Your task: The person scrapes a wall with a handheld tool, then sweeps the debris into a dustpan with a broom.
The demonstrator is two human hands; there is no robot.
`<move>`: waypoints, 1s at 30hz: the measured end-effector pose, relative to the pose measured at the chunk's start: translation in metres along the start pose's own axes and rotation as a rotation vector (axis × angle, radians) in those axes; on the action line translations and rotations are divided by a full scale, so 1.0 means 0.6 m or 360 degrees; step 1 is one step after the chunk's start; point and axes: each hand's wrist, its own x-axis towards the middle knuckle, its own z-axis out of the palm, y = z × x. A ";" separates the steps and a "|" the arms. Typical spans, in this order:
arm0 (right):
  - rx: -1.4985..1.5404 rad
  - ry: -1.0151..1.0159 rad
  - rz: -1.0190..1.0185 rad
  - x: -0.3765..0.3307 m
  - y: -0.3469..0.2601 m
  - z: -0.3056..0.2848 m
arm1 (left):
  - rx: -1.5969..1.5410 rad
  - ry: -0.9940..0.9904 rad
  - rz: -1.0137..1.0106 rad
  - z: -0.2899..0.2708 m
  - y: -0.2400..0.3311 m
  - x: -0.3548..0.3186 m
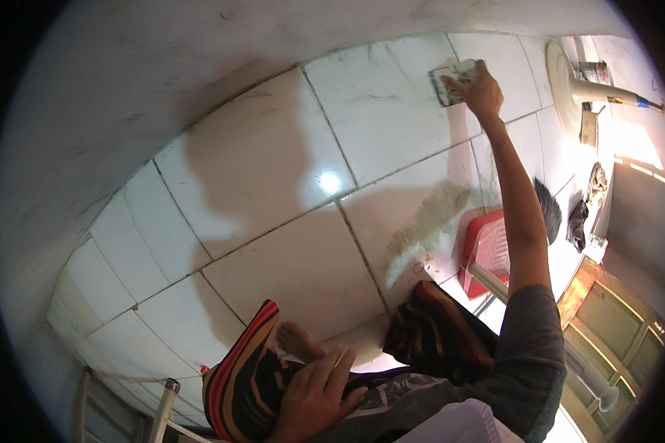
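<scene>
My right hand [483,93] is at the far end of my stretched-out arm, closed on a flat rectangular pad [448,81]. The pad is pale with dark smears and a dark edge, and it lies against the white tiled floor [369,81]. Whether it is a sponge or a folded cloth I cannot make out. Faint dark streaks mark the tile around it. My left hand [319,391] lies on my striped cloth over the leg, fingers loosely stretched, holding nothing. One bare foot [295,341] shows beside that knee.
A greenish-grey smear [432,215] marks a tile. Right of it lies a red dustpan [488,244] with a pale handle, partly behind my arm, near dark bristles [548,210]. A round pale stand base [561,88], a can [595,71], a green door [609,310] and a ladder [162,410] are around.
</scene>
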 end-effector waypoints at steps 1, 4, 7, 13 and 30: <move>-0.0051 0.0076 0.0006 -0.003 0.000 0.000 | -0.0001 -0.0014 0.0016 0.001 0.001 -0.001; -0.0064 0.0340 0.0079 -0.019 -0.007 -0.003 | 0.0031 0.0032 0.0022 0.004 0.002 -0.006; 0.0011 0.0075 0.0294 -0.034 -0.006 -0.008 | 0.0037 0.0087 -0.0003 0.007 -0.001 -0.011; -0.0070 0.0205 0.0092 -0.058 0.025 -0.005 | 0.0041 0.0074 0.0168 0.014 -0.002 -0.020; -0.0248 0.0094 0.0484 -0.230 0.090 -0.030 | 0.0332 0.0042 0.0391 0.001 -0.018 -0.053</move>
